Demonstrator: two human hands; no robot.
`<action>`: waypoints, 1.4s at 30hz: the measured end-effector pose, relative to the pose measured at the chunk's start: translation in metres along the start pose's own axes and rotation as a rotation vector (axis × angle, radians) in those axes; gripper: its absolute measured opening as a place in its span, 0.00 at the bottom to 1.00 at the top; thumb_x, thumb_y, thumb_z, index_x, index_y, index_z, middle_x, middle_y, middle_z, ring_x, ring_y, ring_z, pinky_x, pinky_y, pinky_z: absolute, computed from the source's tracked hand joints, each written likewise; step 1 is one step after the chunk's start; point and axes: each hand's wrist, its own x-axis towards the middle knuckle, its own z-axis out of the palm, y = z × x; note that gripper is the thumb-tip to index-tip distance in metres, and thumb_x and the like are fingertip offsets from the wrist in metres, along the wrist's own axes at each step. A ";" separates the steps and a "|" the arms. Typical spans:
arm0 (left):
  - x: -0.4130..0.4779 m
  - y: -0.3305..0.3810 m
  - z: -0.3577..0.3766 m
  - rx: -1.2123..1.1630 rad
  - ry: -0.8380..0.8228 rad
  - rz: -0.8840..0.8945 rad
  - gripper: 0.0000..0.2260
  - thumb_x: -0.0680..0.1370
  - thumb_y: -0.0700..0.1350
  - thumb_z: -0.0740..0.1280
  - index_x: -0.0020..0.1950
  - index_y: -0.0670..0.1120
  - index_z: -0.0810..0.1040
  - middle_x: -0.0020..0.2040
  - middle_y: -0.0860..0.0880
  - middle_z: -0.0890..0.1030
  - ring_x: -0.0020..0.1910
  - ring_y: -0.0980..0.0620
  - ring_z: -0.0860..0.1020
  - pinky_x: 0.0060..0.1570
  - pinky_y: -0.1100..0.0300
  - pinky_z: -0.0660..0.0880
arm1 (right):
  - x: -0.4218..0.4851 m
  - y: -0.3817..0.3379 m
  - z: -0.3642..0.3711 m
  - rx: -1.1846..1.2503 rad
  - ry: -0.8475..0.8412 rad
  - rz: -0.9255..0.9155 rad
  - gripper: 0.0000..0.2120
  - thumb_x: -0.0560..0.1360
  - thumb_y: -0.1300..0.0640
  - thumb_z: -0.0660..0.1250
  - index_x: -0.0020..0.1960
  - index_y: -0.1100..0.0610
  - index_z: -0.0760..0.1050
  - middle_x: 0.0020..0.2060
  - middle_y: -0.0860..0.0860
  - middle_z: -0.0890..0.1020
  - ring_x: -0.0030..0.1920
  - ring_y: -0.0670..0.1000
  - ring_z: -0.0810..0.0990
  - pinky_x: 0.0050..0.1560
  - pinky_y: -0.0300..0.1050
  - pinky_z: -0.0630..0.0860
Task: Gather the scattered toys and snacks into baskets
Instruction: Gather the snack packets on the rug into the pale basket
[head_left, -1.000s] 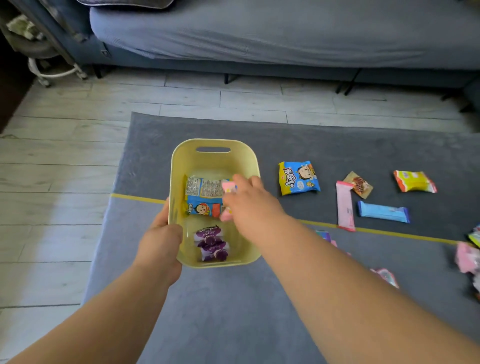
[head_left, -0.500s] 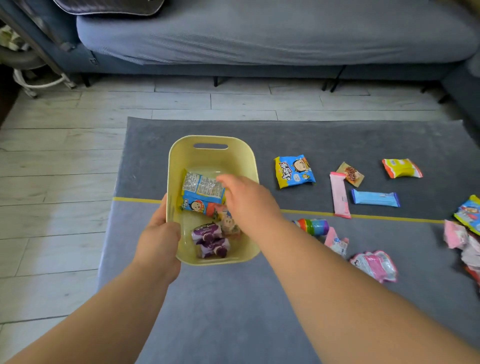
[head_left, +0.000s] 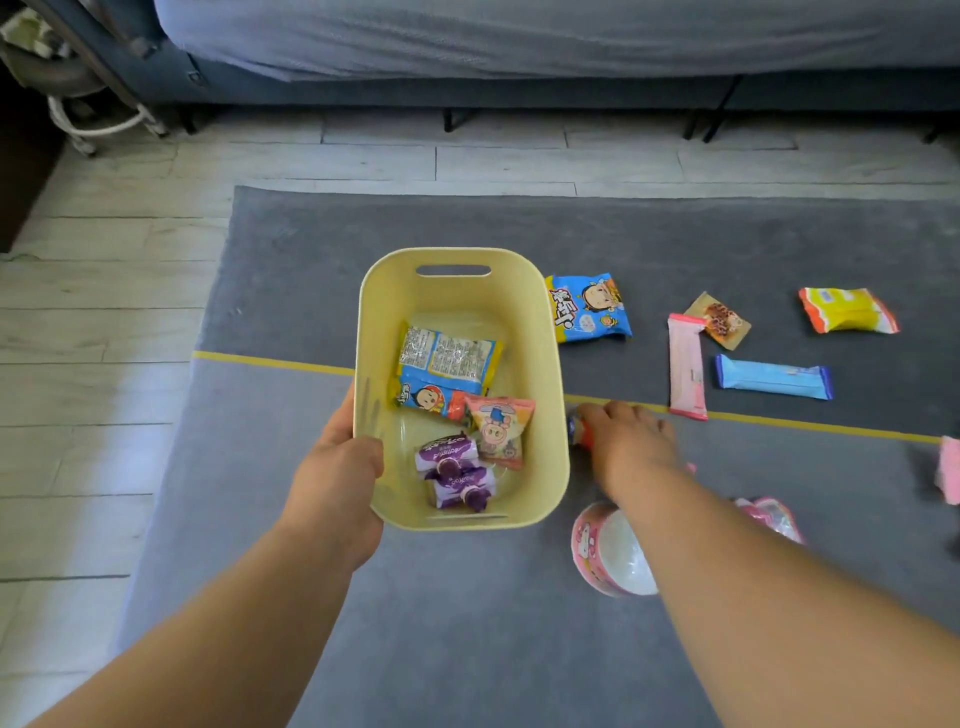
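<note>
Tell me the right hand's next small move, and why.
Probably close the grip on the small colourful toy and lift it into the yellow basket: the right hand covers that toy just right of the basket, which the left hand holds by its rim.

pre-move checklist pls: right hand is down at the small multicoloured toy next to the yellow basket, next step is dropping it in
1. Left hand hold on the yellow plastic basket: ok, thumb hooked over the left rim.
2. Right hand on the small multicoloured toy: cannot tell; the hand covers most of it and the grip is hidden.
3. Room in the basket: ok, bare floor at the far end beyond the packets.
4. Path from toy to basket: ok, the toy lies right beside the right wall with nothing between.
5. Round pink cartoon-printed cup: cannot tell, partly hidden by the right forearm; it may get knocked.
</note>
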 end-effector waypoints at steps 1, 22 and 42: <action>-0.002 -0.002 0.003 -0.003 0.006 0.000 0.37 0.68 0.24 0.47 0.65 0.53 0.78 0.50 0.46 0.86 0.44 0.44 0.85 0.35 0.51 0.82 | 0.004 0.003 0.001 -0.023 0.009 -0.014 0.25 0.76 0.55 0.62 0.71 0.45 0.61 0.68 0.54 0.67 0.69 0.59 0.64 0.66 0.55 0.63; -0.016 -0.013 0.048 -0.073 -0.029 0.009 0.39 0.68 0.22 0.46 0.63 0.53 0.80 0.51 0.43 0.86 0.46 0.41 0.85 0.34 0.50 0.81 | -0.033 -0.066 -0.106 0.961 0.694 -0.252 0.22 0.68 0.52 0.72 0.58 0.52 0.68 0.50 0.47 0.76 0.50 0.51 0.76 0.47 0.44 0.73; -0.003 -0.012 0.025 -0.145 -0.009 0.013 0.37 0.68 0.22 0.45 0.66 0.47 0.78 0.55 0.41 0.84 0.45 0.44 0.85 0.33 0.55 0.81 | -0.032 -0.108 -0.052 0.310 0.104 -0.533 0.19 0.73 0.47 0.65 0.62 0.50 0.68 0.56 0.53 0.78 0.56 0.58 0.78 0.47 0.49 0.71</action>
